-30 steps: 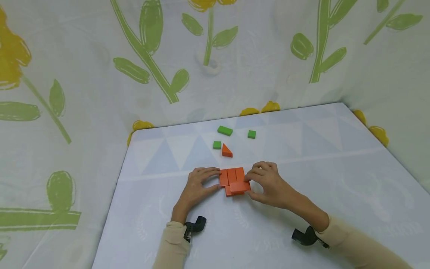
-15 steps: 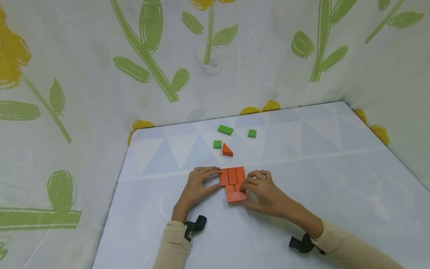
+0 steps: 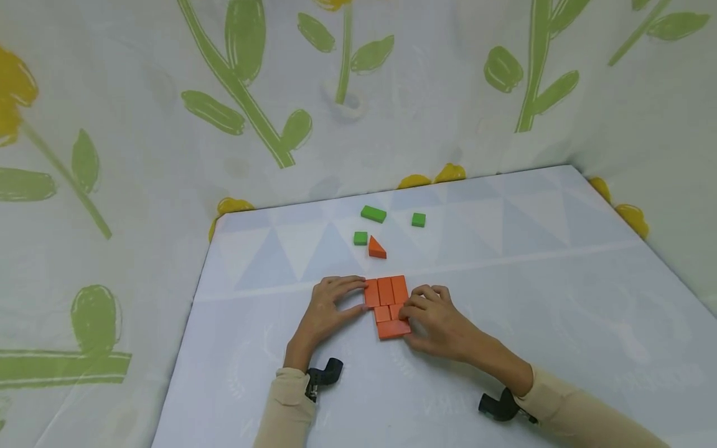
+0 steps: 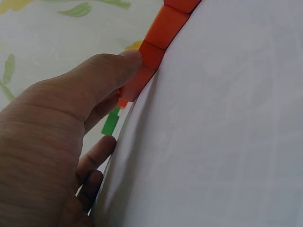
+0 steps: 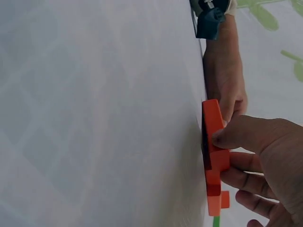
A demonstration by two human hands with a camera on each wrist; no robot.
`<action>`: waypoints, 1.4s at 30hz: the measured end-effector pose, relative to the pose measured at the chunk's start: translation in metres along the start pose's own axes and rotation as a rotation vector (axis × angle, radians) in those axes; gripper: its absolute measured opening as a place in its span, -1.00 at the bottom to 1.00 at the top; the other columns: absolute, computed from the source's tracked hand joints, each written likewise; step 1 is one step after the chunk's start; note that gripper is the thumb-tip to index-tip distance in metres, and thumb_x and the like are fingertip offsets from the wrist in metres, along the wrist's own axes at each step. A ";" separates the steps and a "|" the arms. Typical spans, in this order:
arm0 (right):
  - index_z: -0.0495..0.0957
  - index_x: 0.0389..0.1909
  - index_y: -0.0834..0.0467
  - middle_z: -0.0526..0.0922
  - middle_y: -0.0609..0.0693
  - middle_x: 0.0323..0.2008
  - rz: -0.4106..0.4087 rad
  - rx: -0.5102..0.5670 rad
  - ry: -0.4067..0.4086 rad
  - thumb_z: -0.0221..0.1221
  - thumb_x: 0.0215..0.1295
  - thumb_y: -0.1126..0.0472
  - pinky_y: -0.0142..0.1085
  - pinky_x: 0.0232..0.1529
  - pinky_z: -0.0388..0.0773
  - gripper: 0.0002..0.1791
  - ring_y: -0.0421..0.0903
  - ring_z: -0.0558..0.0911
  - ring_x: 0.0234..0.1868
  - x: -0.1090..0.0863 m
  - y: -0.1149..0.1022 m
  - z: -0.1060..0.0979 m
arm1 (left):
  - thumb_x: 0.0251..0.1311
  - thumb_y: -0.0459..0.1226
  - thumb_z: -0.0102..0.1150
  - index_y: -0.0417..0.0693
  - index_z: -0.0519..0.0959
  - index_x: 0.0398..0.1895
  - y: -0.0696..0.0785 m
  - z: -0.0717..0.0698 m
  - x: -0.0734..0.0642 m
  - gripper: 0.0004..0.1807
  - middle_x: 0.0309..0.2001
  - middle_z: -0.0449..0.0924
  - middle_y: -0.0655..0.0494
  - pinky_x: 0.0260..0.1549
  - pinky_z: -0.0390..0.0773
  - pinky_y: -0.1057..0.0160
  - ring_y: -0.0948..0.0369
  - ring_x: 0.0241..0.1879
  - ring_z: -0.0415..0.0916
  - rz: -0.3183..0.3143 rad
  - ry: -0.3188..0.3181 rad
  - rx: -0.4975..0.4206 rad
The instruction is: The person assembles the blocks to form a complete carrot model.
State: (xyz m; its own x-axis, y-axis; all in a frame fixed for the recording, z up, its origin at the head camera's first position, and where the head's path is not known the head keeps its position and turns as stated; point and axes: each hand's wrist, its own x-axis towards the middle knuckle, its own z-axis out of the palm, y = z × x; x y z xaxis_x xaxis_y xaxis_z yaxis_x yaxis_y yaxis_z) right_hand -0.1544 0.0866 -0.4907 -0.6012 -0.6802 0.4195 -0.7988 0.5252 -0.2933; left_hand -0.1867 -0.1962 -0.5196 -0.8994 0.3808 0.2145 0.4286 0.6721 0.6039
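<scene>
Smooth orange blocks (oblongs and squares) are laid edge to edge on the table, near a triangular wedge. The left oblong is pinched by the left hand; the near oblong and adjoining square are gripped by the right hand, fingers curled.

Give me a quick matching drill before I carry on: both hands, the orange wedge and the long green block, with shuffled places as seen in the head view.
Things
1. left hand
2. orange wedge
3. right hand
4. long green block

Places
A. at the right side of the flat orange arrangement
B. highest in the picture of all the blocks
C. at the left end of the row of three orange blocks
D. just right of the nearer small green block

Pairs: 1-C, 2-D, 3-A, 4-B
</scene>
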 end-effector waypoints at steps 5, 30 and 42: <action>0.65 -0.22 0.04 0.61 -0.15 -0.23 0.011 -0.010 -0.007 0.48 -0.04 0.16 -0.01 -0.01 0.29 -0.68 -0.04 0.46 0.04 0.000 0.002 0.003 | 0.20 0.10 0.35 0.31 0.62 0.20 -0.001 -0.001 0.000 -0.51 0.25 0.48 0.49 0.30 0.15 -0.07 0.21 0.26 0.30 0.002 0.005 -0.001; 0.63 0.06 0.14 0.63 0.01 -0.08 0.447 -0.071 -0.108 0.38 0.21 -0.14 0.06 0.07 0.25 -0.47 0.06 0.44 0.10 0.124 0.063 -0.002 | 0.18 0.04 0.40 0.27 0.64 0.18 0.002 0.002 0.000 -0.53 0.24 0.50 0.45 0.26 0.21 -0.09 0.19 0.22 0.33 0.012 0.009 -0.060; 0.67 -0.17 0.16 0.67 0.01 -0.23 0.462 -0.145 -0.114 0.32 0.24 0.03 -0.02 -0.02 0.31 -0.70 0.04 0.52 -0.10 0.140 0.063 0.018 | 0.20 0.03 0.38 0.22 0.63 0.20 0.004 -0.002 -0.001 -0.51 0.24 0.52 0.40 0.26 0.19 -0.10 0.16 0.23 0.32 0.026 0.016 -0.015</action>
State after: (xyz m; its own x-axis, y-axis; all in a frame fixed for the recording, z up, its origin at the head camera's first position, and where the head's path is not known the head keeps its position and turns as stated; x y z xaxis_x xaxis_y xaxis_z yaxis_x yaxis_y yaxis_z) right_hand -0.2894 0.0148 -0.4659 -0.8965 -0.4069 0.1751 -0.4423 0.8450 -0.3006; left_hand -0.1842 -0.1951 -0.5157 -0.8892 0.3877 0.2427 0.4508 0.6524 0.6092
